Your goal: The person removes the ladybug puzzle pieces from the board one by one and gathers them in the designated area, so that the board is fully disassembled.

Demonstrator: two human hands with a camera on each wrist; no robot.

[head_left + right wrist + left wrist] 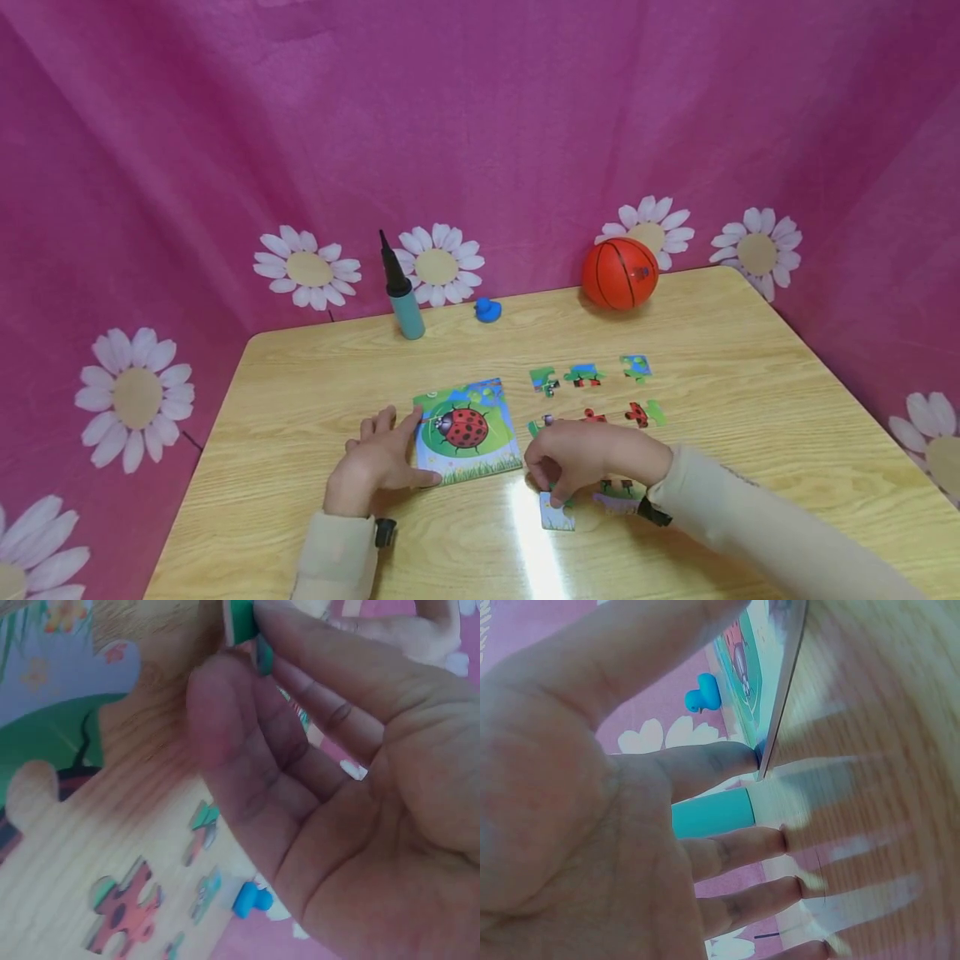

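A square ladybug picture board (467, 431) lies flat on the table. My left hand (378, 462) is at its left side, fingers spread, with the thumb and index fingertip touching the board's edge. In the left wrist view the index fingertip meets a corner of the board (780, 697), and the other fingertips rest on the tabletop. My right hand (573, 454) pinches a corner puzzle piece (557, 517) between thumb and index finger, just right of the board. Only a green edge of that piece (241, 621) shows in the right wrist view.
Several loose puzzle pieces lie in rows to the right: a top row piece (585, 375), a red-and-green piece (647, 413), and a bottom piece (618, 498) partly behind the right hand. Along the back stand a hand pump (406, 308), a blue duck (487, 310) and an orange ball (620, 275).
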